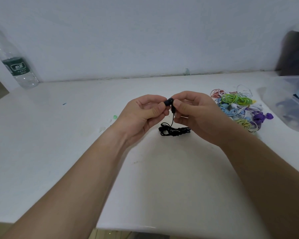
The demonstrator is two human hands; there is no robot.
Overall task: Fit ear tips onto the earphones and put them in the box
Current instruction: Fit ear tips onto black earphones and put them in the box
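Both hands are pinched on the same black earbud [169, 101]. The left hand [145, 114] has thumb and fingers on the rounded end, and the right hand [197, 116] is clamped on the stem, above the table [59, 135]. The cord drops to the black coil [175, 131] lying just below. Can't tell if the tip's fully seated. Risk imo: push it on crooked and the tip folds or pops off and rolls away. The box [290, 104] sits at the right edge, past the coloured earphone pile [236, 107].
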